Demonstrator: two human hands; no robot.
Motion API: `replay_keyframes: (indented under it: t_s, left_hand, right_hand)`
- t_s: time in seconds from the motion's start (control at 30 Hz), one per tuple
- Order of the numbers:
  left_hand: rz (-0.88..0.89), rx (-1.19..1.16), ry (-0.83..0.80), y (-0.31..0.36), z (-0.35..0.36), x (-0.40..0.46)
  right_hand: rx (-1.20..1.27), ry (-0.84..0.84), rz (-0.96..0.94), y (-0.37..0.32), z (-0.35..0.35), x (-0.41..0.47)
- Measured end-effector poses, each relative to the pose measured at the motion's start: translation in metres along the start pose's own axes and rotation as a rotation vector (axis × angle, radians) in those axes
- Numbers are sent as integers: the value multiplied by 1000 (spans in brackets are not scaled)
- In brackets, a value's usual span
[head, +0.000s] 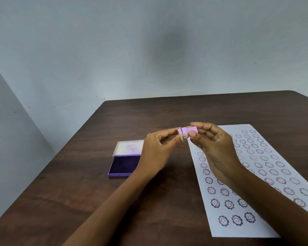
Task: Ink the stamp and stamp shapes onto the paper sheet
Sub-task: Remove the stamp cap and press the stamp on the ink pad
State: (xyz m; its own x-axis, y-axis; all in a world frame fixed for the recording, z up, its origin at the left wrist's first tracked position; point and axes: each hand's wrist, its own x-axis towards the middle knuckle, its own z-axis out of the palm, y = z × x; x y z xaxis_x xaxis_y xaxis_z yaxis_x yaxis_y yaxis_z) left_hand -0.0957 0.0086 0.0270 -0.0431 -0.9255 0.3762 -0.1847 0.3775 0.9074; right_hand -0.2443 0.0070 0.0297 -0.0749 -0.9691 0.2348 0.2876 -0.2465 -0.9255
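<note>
A small lilac stamp (187, 130) is held sideways above the table between both hands. My left hand (159, 150) pinches its left end, where a cap-like piece sits slightly apart from the body. My right hand (214, 147) pinches its right end with thumb and fingers. The white paper sheet (256, 178) lies at the right, covered with several rows of purple smiling-flower prints. The open purple ink pad (124, 166) sits to the left, its dark pad facing up and its stained lid (129, 147) folded back; my left wrist hides its right edge.
The dark wooden table (78, 201) ends at a far edge close to a pale blue wall (149, 50). The table's left edge runs diagonally, with grey floor beyond it. The paper's right side runs out of view.
</note>
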Motion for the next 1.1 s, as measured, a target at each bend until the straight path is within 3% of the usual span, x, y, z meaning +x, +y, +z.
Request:
replay_keyframes:
  t_s: [0.07, 0.23, 0.43, 0.57, 0.7, 0.83, 0.97, 1.1]
  left_hand:
    - [-34, 31, 21, 0, -1, 0]
    - [51, 699, -93, -8, -7, -1]
    - [107, 1016, -163, -18, -9, -1]
    - [100, 1074, -162, -17, -5, -3]
    - [252, 1002, -159, -3, 16, -6]
    - [272, 930, -343, 8, 54, -6]
    - [140, 998, -572, 10, 84, -5]
    - [58, 1005, -667, 6, 84, -20]
  right_hand:
    - [-30, 57, -34, -3, -2, 1]
    - [-47, 180, 22, -8, -10, 8]
    - [-83, 214, 91, -4, -12, 11]
    - [-100, 218, 70, -6, -13, 12]
    - [-83, 264, 21, -15, -18, 16]
    - [-75, 348, -81, -28, -30, 22]
    - [-85, 417, -135, -33, -40, 25]
    - [-120, 447, -135, -35, -48, 24]
